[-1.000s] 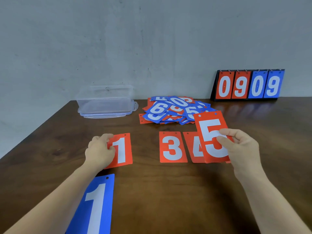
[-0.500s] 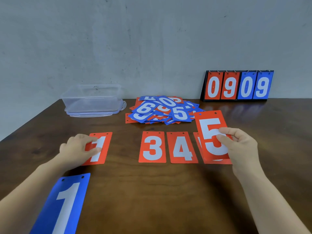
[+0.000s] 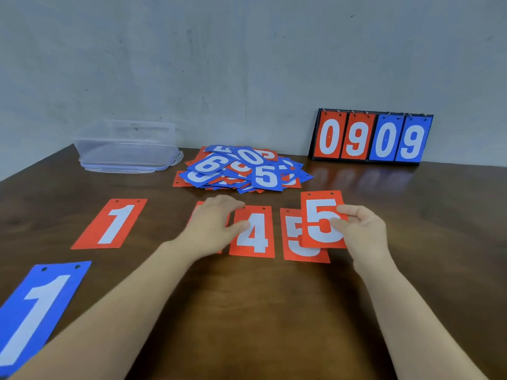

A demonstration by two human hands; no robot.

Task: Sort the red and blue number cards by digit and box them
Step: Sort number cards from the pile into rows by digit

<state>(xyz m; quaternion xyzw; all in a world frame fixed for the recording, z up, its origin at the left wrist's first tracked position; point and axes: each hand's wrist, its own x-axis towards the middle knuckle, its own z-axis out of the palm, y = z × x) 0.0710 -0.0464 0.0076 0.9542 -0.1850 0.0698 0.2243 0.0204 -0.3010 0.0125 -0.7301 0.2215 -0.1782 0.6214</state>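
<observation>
Dark wooden worktop (image 3: 260, 311). Far left: clear plastic box (image 3: 124, 145) sitting on its lid (image 3: 129, 169). Far centre: loose pile of red and blue cards (image 3: 244, 170). Far right, by the wall: flip scoreboard (image 3: 370, 137) reading 0909. Row lying flat: red 1 card (image 3: 111, 223), mostly covered red card (image 3: 199, 207) with digit unreadable, red 4 card (image 3: 253, 234), red 5 card (image 3: 295, 242) partly under second red 5 card (image 3: 322, 219). Near left: blue 1 card (image 3: 35, 311).

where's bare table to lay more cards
Bare wood: between the red 1 card and the left hand, right of the right hand before the scoreboard, and the near middle of the table. Crowded: the pile, and from red 4 card to red 5 card.
</observation>
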